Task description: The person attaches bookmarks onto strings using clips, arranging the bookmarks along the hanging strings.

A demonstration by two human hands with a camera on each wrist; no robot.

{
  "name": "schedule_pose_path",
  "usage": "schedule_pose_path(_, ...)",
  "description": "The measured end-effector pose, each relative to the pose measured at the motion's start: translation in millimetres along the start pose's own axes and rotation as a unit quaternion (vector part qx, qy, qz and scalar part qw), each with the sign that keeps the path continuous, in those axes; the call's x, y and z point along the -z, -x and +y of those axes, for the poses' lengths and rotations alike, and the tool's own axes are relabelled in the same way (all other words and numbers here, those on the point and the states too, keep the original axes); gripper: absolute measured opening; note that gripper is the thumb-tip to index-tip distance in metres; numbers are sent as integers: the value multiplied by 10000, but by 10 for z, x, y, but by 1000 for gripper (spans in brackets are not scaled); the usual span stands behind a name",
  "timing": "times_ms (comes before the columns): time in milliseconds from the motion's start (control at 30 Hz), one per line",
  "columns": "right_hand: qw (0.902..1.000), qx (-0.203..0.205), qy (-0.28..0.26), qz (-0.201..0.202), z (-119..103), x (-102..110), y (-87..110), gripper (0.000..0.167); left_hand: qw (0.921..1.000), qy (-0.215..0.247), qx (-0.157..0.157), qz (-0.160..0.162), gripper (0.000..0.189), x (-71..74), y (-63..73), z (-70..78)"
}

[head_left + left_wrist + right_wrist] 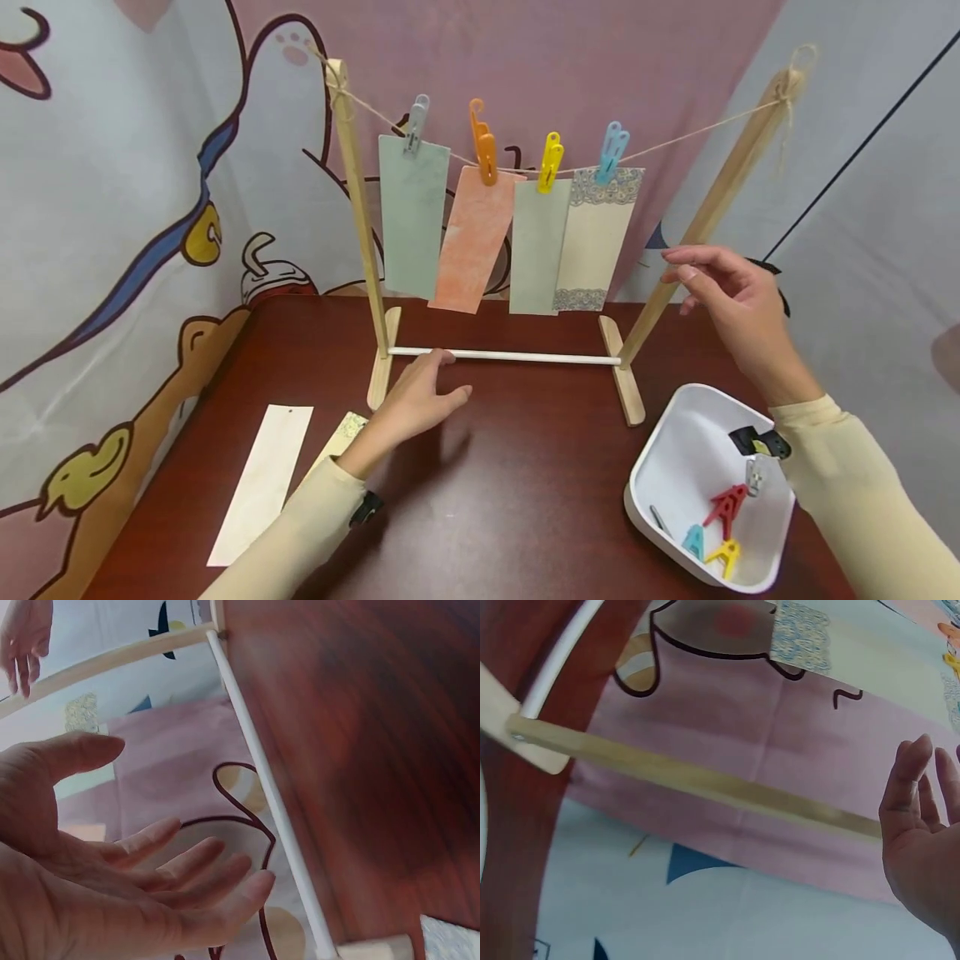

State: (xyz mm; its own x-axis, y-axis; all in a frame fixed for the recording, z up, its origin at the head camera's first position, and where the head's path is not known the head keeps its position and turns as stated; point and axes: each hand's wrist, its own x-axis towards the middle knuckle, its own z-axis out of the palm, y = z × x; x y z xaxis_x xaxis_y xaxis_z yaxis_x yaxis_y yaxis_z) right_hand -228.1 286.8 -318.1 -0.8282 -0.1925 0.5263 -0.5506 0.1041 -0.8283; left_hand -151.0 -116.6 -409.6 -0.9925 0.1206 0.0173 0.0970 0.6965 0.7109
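Note:
Four paper strips hang from a string between two wooden posts: a pale green strip [414, 221] under a grey clothespin [416, 125], an orange strip [474, 242] under an orange clothespin [484, 146], another green strip [537, 250] under a yellow clothespin [551, 162], and a patterned cream strip [598, 237] under a blue clothespin [611, 152]. My left hand [420, 396], fingers spread and holding nothing, is over the table near the white crossbar [510, 357]. My right hand [735, 300] is raised beside the right post [701, 225], loosely bent and holding nothing.
A white tub [645, 467] at the right holds several clothespins, among them a red clothespin [726, 507]. On the table's left lie a cream strip [262, 483] and a patterned strip [341, 437], partly hidden by my left arm. A printed cloth [97, 208] stands behind.

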Motion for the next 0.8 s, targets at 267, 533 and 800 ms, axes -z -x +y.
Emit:
schedule_pose_path(267, 9975, -196, 647, -227, 175, 68, 285, 25, 9983, -394, 314, -299, 64, 139, 200, -244)
schedule_pose_path(533, 9919, -380, 1165, -332, 261, 201, 502, 24, 9955, -596, 677, -304, 64, 254, 291, -378)
schedule_pose_path(800, 9844, -712, 1531, -494, 314, 223, 640, 24, 9922, -797, 909, -310, 67, 247, 344, -489)
